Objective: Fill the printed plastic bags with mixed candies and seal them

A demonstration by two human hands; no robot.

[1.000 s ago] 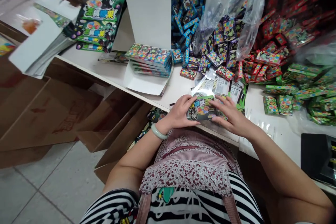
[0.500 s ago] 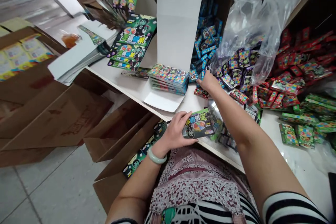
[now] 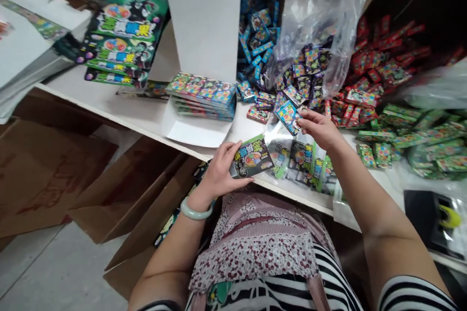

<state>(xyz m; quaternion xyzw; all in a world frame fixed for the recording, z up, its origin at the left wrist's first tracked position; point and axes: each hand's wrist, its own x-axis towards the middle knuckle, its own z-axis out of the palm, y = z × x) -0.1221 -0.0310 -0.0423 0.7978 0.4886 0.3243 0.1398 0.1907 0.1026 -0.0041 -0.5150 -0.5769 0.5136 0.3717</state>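
Observation:
My left hand (image 3: 222, 170) grips a green and black printed pouch (image 3: 251, 162) by its left edge, just over the front edge of the white table (image 3: 138, 114). My right hand (image 3: 318, 129) pinches a small blue candy packet (image 3: 288, 116) a little above the table. Below it lie several more green pouches (image 3: 304, 160), partly under clear plastic. A green bangle (image 3: 195, 211) sits on my left wrist.
An open white box (image 3: 200, 87) holds stacked colourful packets. Behind lie heaps of blue packets (image 3: 255, 39), purple packets in a clear bag (image 3: 314, 58), red packets (image 3: 379, 68) and green packets (image 3: 419, 141). Large green pouches (image 3: 124, 34) lie far left. Brown cartons (image 3: 120, 194) stand on the floor.
My right hand reached out to the blue packets, then came back holding one. My left hand kept hold of the green pouch. The camera view swung about.

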